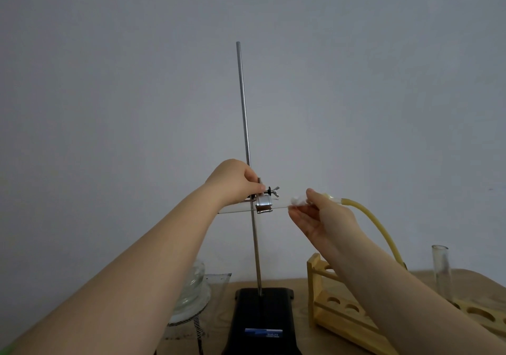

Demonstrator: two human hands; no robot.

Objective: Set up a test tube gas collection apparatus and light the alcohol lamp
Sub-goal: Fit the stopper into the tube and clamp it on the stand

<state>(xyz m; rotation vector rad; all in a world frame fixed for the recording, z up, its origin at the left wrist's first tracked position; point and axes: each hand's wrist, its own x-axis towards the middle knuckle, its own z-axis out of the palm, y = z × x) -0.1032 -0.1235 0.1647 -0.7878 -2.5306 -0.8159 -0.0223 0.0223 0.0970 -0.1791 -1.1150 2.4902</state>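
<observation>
Head view: left hand (238, 180) grips the clamp (264, 201) on the stand rod (244, 108); right hand (323, 216) pinches white cotton (297, 199) at the test tube (238, 210) mouth, beside the clamp.

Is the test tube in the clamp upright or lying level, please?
Level: the test tube runs sideways through the clamp, crossing the upright rod.

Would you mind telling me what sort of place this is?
Probably a school chemistry bench: a metal stand with a clamp, a wooden tube rack, and yellow rubber tubing.
</observation>
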